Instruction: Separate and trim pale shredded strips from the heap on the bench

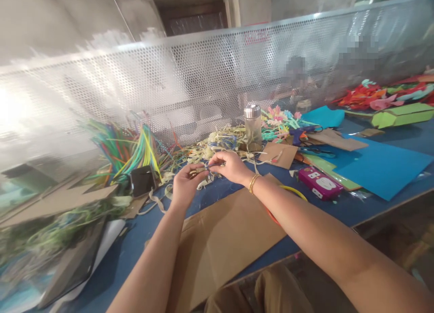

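Note:
My left hand (186, 182) and my right hand (232, 167) meet fingertip to fingertip above the blue table (217, 191). Both are closed in a pinch on a small bluish piece (207, 167) that is too blurred to name. Just behind the fingers lies a heap of pale, yellowish-green strips (220, 139) with some blue among them. Under my forearms a flat sheet of brown cardboard (227, 236) rests on the table. A gold bracelet (253, 183) circles my right wrist.
A lidded bottle (252, 128) stands behind my right hand. Left are a dark phone-like object (143, 181) and colourful thin stems (125, 150). Right lie a purple power socket block (320, 183), a blue glue gun (300, 134) and blue sheets (383, 161). A perforated screen (203, 73) runs behind.

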Tool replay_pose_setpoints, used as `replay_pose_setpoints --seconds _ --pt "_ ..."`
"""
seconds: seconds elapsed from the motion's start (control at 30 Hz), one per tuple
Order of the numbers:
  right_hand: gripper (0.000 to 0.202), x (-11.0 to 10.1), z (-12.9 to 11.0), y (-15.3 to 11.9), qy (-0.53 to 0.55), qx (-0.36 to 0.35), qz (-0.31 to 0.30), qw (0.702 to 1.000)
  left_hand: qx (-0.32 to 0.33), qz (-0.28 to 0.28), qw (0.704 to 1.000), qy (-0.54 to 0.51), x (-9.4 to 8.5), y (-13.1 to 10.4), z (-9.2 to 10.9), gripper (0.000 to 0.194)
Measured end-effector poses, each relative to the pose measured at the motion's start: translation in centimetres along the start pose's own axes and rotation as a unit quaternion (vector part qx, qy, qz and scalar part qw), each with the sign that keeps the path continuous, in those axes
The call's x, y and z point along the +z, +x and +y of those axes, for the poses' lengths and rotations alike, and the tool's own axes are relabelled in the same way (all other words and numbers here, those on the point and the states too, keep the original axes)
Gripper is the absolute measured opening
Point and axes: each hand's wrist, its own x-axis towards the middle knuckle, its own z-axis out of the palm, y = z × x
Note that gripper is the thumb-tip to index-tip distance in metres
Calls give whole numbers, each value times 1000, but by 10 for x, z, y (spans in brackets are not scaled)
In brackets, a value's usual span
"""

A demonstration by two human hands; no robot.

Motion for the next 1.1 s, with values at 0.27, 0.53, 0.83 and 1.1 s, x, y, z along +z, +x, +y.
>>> replay_pose_setpoints --seconds 0.27,0.53,0.83,1.1 --pt "4 -2 -3 1 17 -29 -7 999 30 23 999 -34 2 -4 7 36" --pt "11 -6 -10 -1 -7 -28 -11 1000 160 30 984 69 -5 -2 10 18" --pt "9 -13 -17 -1 -82 -114 19 990 193 33 971 136 -10 -1 13 11" --pt "9 -12 -19 1 -98 -96 -28 990 231 4 959 167 -7 -3 18 7"
